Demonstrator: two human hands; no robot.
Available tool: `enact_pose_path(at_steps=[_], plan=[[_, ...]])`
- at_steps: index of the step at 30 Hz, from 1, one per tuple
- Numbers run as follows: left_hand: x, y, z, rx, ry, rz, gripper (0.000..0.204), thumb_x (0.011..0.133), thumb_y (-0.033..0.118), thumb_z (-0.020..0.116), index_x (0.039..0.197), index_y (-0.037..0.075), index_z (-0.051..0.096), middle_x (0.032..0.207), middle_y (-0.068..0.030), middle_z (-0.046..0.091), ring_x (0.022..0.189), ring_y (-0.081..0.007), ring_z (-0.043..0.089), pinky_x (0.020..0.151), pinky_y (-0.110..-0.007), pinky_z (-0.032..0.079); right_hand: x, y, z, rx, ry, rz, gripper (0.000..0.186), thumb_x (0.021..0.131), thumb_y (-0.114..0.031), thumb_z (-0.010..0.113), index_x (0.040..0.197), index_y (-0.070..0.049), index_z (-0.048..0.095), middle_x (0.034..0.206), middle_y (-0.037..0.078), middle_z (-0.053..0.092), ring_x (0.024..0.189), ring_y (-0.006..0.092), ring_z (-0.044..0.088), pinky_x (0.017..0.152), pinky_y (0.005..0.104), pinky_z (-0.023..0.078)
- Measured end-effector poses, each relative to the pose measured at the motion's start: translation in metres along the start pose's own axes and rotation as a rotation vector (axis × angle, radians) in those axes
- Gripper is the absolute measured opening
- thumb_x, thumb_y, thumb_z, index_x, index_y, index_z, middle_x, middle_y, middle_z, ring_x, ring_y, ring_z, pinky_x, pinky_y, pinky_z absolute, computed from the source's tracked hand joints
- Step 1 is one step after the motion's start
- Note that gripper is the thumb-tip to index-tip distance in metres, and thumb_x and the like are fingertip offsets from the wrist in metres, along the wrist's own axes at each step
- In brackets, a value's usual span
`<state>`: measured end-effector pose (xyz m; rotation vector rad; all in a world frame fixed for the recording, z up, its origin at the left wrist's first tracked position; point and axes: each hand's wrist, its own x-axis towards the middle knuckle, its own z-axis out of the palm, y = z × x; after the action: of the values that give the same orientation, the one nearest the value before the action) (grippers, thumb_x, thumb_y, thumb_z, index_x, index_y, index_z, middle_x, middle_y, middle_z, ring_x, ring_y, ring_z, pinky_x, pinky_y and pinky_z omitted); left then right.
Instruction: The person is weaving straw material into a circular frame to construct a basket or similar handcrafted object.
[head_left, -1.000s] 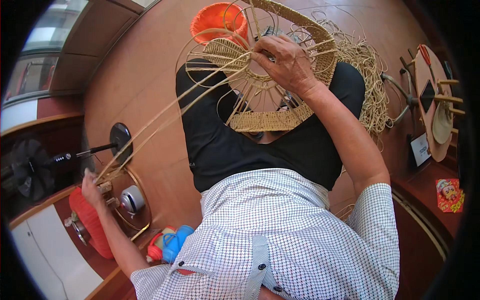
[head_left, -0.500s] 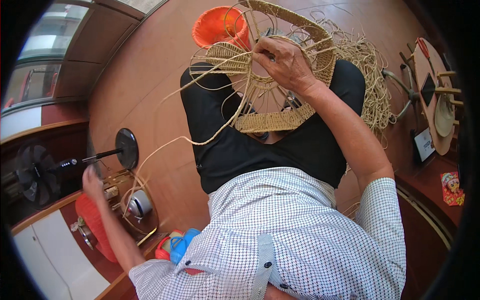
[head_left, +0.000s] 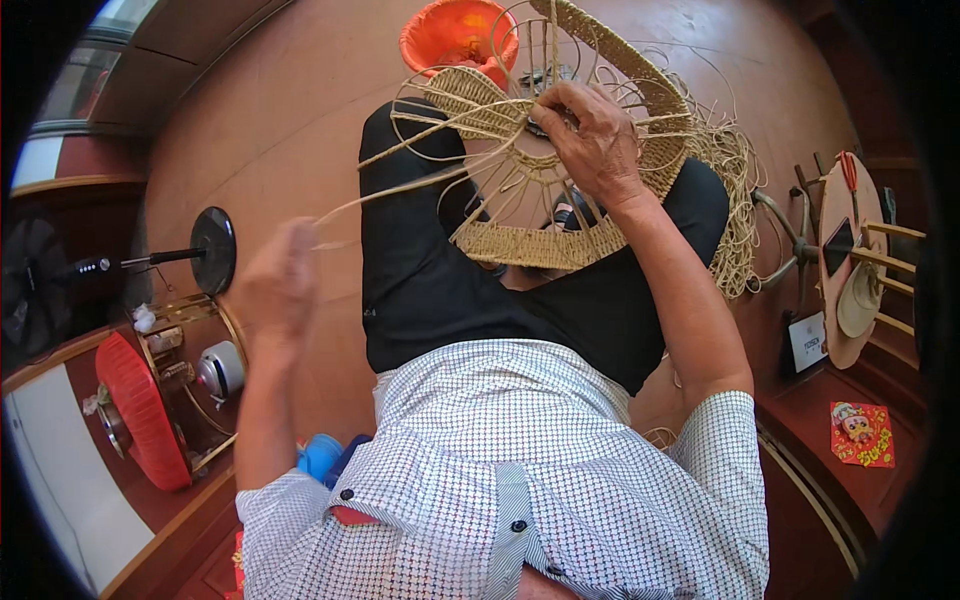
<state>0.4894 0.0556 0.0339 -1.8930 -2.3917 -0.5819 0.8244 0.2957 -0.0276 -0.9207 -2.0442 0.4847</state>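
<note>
A half-woven straw basket frame [head_left: 535,245] rests across my knees, with bare curved ribs and several finished woven bands. My right hand [head_left: 598,145] is closed in a pinch on the basket frame, at the point where cords gather near its middle. Off to the left, beside my thigh, my left hand [head_left: 275,285] is raised and smeared by motion. Its fingers are closed round a pale straw cord [head_left: 400,190], which runs taut from that gathering point. A small woven panel [head_left: 465,95] stands out at the frame's left side.
Beyond my left knee stands an orange-lined bucket [head_left: 455,40]. A heap of loose straw cord [head_left: 735,200] lies right of my right knee. A black fan [head_left: 110,265] and a shiny metal pot [head_left: 220,370] are at the left; a round wooden board [head_left: 845,310] stands at the right.
My left hand has swung in from the far left toward my thigh, and the slack cord is now drawn straighter. My right hand keeps its pinch on the basket frame. The whole view has shifted.
</note>
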Motion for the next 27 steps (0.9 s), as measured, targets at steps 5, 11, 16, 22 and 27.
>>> enact_pose_path(at_steps=[5,11,16,22,27], plan=[[0.051,-0.108,-0.056,0.631,-0.125,-0.088,0.026,0.111,0.026,0.065,0.12,0.005,0.076,0.108,-0.0198,0.08,0.102,-0.0439,0.075,0.086,-0.052,0.058,0.003,-0.003,0.0,-0.012,-0.003,-0.019,0.013,0.097,-0.018,0.079,0.098,-0.008,0.072,0.094,0.007,0.075,0.093,0.0332,0.069,0.086,0.0464,0.055],[0.104,0.105,0.033,-0.361,-0.04,0.286,0.034,0.105,0.018,0.075,0.135,0.003,0.074,0.128,-0.0203,0.076,0.12,-0.0378,0.071,0.105,-0.042,0.055,0.007,-0.005,0.001,-0.01,-0.007,-0.061,0.01,0.096,-0.015,0.079,0.097,-0.008,0.072,0.091,0.009,0.073,0.089,0.034,0.068,0.082,0.0458,0.053],[0.134,0.145,0.103,-0.186,-0.022,0.485,0.016,0.104,0.016,0.073,0.115,0.006,0.069,0.106,-0.0161,0.071,0.106,-0.04,0.07,0.093,-0.05,0.056,0.0,-0.002,0.003,-0.009,0.015,-0.02,0.01,0.095,-0.012,0.08,0.097,-0.007,0.071,0.089,0.01,0.071,0.086,0.035,0.065,0.079,0.046,0.052],[0.17,0.136,0.095,-0.433,-0.08,0.551,0.012,0.103,0.018,0.074,0.105,0.008,0.068,0.097,-0.0122,0.07,0.092,-0.0347,0.073,0.079,-0.046,0.059,-0.002,-0.007,0.002,-0.017,-0.003,0.009,0.012,0.094,-0.012,0.081,0.096,-0.007,0.071,0.09,0.009,0.071,0.088,0.0332,0.066,0.079,0.0451,0.052],[0.221,0.148,0.087,-0.378,-0.121,0.724,0.013,0.101,0.023,0.072,0.101,0.012,0.067,0.092,-0.0083,0.071,0.092,-0.0328,0.075,0.077,-0.046,0.059,-0.002,-0.011,0.001,-0.006,0.023,0.046,0.015,0.097,-0.015,0.082,0.098,-0.007,0.069,0.088,0.009,0.073,0.084,0.0314,0.068,0.075,0.0443,0.054]])
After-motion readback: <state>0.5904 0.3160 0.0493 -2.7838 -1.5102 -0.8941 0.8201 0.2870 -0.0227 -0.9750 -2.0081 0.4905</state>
